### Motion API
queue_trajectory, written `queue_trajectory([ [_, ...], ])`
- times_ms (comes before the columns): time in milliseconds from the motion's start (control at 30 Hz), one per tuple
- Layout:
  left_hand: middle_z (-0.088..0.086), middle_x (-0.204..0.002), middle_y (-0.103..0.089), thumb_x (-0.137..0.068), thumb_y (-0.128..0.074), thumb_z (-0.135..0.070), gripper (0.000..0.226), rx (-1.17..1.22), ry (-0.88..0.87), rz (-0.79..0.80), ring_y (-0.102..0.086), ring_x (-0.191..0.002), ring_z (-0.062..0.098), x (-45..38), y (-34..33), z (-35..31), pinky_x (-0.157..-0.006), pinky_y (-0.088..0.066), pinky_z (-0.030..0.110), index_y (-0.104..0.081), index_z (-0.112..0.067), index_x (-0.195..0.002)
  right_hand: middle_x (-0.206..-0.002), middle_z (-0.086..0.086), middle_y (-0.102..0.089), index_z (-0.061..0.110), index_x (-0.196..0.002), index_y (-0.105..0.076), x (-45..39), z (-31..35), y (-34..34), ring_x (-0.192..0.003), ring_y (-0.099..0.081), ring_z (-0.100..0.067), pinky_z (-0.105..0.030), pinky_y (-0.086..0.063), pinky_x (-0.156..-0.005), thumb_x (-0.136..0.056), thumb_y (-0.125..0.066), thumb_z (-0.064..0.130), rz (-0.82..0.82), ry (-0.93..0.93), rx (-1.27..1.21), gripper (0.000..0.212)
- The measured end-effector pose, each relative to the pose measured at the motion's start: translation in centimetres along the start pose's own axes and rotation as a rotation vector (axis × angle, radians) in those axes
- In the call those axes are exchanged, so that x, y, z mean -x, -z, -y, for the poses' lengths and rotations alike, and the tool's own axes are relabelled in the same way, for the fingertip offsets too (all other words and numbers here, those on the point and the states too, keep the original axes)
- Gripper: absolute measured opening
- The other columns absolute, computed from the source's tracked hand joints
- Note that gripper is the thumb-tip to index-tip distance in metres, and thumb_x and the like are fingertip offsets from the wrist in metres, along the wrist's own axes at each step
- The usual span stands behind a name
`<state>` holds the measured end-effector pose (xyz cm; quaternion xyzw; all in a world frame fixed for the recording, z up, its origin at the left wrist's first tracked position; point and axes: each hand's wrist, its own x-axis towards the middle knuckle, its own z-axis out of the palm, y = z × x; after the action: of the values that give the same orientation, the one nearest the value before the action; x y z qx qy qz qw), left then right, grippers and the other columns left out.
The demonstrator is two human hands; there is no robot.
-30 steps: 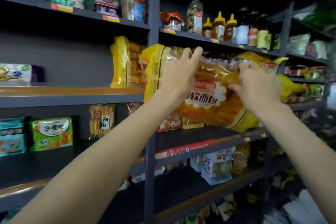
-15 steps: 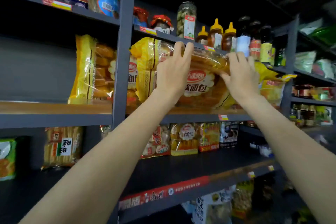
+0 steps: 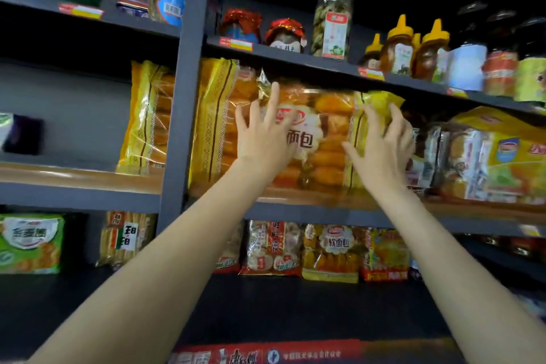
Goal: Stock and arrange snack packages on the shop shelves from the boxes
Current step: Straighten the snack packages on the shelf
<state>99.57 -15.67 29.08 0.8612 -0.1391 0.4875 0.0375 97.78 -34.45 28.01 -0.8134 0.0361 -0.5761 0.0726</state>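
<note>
The bread bag (image 3: 307, 139) stands upright on the wooden-edged middle shelf (image 3: 74, 177), clear film showing golden buns, yellow patterned ends, a white label at centre. The left hand (image 3: 264, 139) lies flat on its front, fingers spread and straight. The right hand (image 3: 381, 142) presses its yellow right end, fingers loosely bent. A second yellow bag (image 3: 147, 115) stands beyond the grey upright post (image 3: 183, 97). Honey bottles (image 3: 399, 47) line the shelf above.
</note>
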Motion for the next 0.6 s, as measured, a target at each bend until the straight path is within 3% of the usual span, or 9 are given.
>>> queue_trajectory([
  [67,0.006,-0.157,0.013,-0.089,-0.046,-0.057,0.068,-0.003,0.063,0.105,-0.006,-0.143,0.037,-1.3,-0.2,0.5,-0.11,-0.005,0.062,-0.018,-0.034,-0.147,-0.155,-0.014,-0.009,0.034,-0.148,-0.014,0.4,-2.6,-0.8,-0.139,-0.017,-0.039,-0.054,-0.022,-0.109,-0.082,-0.066,0.044,0.229,-0.163,-0.282,0.085],
  [133,0.008,-0.158,0.009,-0.089,-0.047,-0.057,0.069,-0.011,0.135,0.113,-0.002,-0.142,0.041,-1.7,0.1,0.0,-0.108,-0.002,0.066,-0.019,-0.033,-0.147,-0.158,-0.006,-0.012,0.037,-0.149,-0.001,0.3,-3.8,-0.7,-0.142,-0.019,-0.03,-0.049,-0.023,-0.11,-0.079,-0.071,0.04,0.408,-0.138,-0.485,0.099],
  [200,0.01,-0.158,0.003,-0.091,-0.046,-0.051,0.063,0.022,0.146,-0.009,0.0,-0.142,0.044,-0.2,0.1,-1.5,-0.108,-0.002,0.065,-0.021,-0.031,-0.146,-0.157,0.0,-0.016,0.035,-0.15,-0.001,0.1,-3.5,-0.4,-0.143,-0.02,-0.025,-0.046,-0.024,-0.111,-0.077,-0.074,0.032,0.409,-0.086,-0.528,0.103],
  [267,0.009,-0.157,-0.002,-0.093,-0.043,-0.046,0.059,0.12,0.113,-0.058,-0.003,-0.141,0.041,2.4,-0.2,-2.4,-0.109,-0.013,0.062,-0.021,-0.031,-0.146,-0.155,-0.002,-0.023,0.032,-0.15,-0.007,-0.2,-2.3,-0.4,-0.141,-0.024,-0.027,-0.044,-0.027,-0.11,-0.076,-0.076,0.028,0.314,-0.067,-0.495,0.101],
  [333,0.008,-0.157,0.0,-0.094,-0.04,-0.046,0.061,0.139,0.164,-0.004,-0.003,-0.141,0.042,3.9,-1.5,-2.0,-0.108,-0.021,0.06,-0.015,-0.032,-0.147,-0.153,-0.004,-0.029,0.029,-0.151,-0.011,-0.7,-0.4,-1.1,-0.14,-0.027,-0.029,-0.043,-0.029,-0.108,-0.077,-0.076,0.027,0.336,-0.013,-0.526,0.098],
  [467,0.017,-0.156,0.012,-0.095,-0.037,-0.045,0.068,0.076,0.304,0.095,0.009,-0.139,0.05,3.5,-2.3,1.4,-0.108,-0.013,0.066,0.001,-0.028,-0.149,-0.151,-0.007,-0.034,0.024,-0.151,-0.009,-0.1,4.1,-3.2,-0.137,-0.033,-0.027,-0.037,-0.031,-0.106,-0.079,-0.075,0.026,0.333,0.105,-0.559,0.098],
  [600,0.029,-0.151,0.013,-0.093,-0.045,-0.037,0.078,0.064,0.448,0.185,0.003,-0.136,0.055,2.0,-1.4,2.1,-0.107,-0.016,0.063,0.005,-0.015,-0.149,-0.137,-0.013,-0.05,0.021,-0.151,-0.003,0.0,7.4,-3.8,-0.122,-0.049,-0.031,-0.032,-0.038,-0.088,-0.082,-0.073,0.022,0.355,0.207,-0.535,0.098],
])
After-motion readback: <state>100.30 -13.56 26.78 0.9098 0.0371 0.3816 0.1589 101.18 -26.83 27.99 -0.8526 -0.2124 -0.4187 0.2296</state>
